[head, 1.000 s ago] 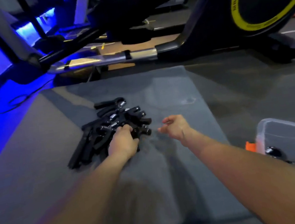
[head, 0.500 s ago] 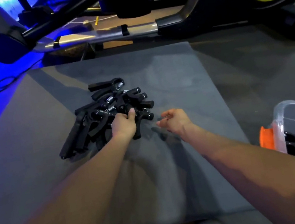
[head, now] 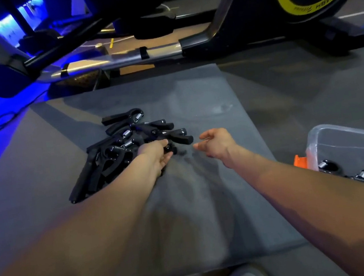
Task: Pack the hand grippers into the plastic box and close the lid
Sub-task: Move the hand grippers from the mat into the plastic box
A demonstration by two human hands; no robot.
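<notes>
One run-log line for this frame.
left hand: grips gripper in black hand-gripper pile | right hand: open, empty | clear plastic box: open

Bare mat (head: 195, 103) lies open from the hand grippers (head: 117, 151) toward three o'clock; an exercise bike (head: 253, 18) blocks twelve o'clock.

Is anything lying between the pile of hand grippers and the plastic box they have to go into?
Nothing lies on the mat between the pile of hand grippers and the plastic box. Only the person's right hand and forearm cross that stretch.
</notes>
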